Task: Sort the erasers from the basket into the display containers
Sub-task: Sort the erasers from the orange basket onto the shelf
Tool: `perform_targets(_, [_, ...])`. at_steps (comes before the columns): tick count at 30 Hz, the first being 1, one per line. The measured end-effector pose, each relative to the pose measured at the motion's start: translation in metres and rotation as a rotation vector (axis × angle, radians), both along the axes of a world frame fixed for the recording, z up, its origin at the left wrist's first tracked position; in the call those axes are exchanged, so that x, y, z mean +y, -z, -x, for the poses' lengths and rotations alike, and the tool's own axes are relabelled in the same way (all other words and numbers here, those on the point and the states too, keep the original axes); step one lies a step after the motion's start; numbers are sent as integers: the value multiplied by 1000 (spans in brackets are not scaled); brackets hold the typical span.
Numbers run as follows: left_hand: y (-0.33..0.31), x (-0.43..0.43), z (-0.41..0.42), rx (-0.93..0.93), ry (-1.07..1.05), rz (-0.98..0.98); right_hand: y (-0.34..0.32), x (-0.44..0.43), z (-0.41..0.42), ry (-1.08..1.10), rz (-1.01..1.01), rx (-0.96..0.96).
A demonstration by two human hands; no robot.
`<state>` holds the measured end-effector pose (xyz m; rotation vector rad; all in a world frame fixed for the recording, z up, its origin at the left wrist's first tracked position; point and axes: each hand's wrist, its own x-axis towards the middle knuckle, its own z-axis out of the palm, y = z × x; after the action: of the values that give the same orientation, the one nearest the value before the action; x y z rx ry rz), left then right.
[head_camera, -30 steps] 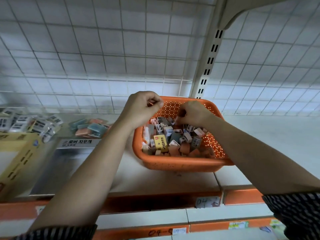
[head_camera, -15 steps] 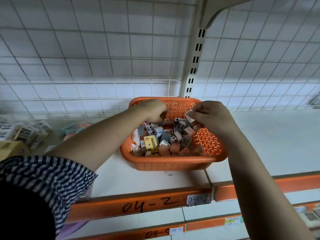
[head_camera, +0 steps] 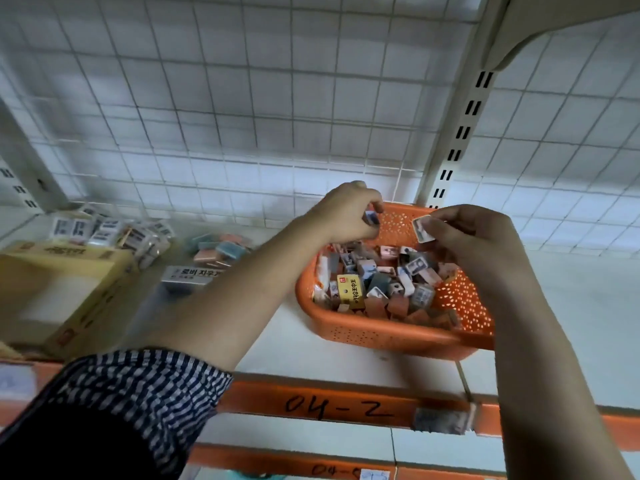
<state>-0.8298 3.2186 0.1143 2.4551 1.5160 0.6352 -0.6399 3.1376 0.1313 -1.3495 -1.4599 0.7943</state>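
Observation:
An orange perforated basket (head_camera: 391, 336) stands on the white shelf, heaped with several small erasers, among them a yellow boxed one (head_camera: 350, 288). Above its far left corner my left hand (head_camera: 349, 213) is curled round a small blue-printed eraser (head_camera: 372, 218). Over the basket's far right side my right hand (head_camera: 474, 237) pinches a white wrapped eraser (head_camera: 422, 228) between thumb and fingers. To the left sits a clear display container (head_camera: 188, 277) with a Korean label and blue and pink erasers (head_camera: 218, 249) behind it.
Black-and-white wrapped erasers (head_camera: 104, 230) are piled at the far left behind a yellow cardboard box (head_camera: 59, 289). A slotted upright post (head_camera: 450, 147) rises behind the basket. The orange shelf edge (head_camera: 339, 407) reads 04-2.
Both hands have lifted out of the basket, each with an eraser. My head has swung left, so the containers on the left are back in view.

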Motion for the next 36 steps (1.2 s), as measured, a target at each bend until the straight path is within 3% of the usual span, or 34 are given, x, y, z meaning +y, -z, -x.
perform_targets(4, [-13, -37, 59, -194, -149, -124, -7, -6, 40, -77, -42, 111])
perform_targets(10, [-40, -107, 163, -528, -339, -147, -11, -8, 131, -266, -88, 154])
perform_targets(19, [-61, -173, 355, -640, -465, -167, -14, -17, 325, -608, -102, 94])
perform_targets(28, [-56, -181, 536, -599, -465, -91, 11, 4, 495, -623, -44, -161])
perform_targets(36, [3, -135, 621, -634, -477, 102, 40, 34, 588, -685, -72, -602])
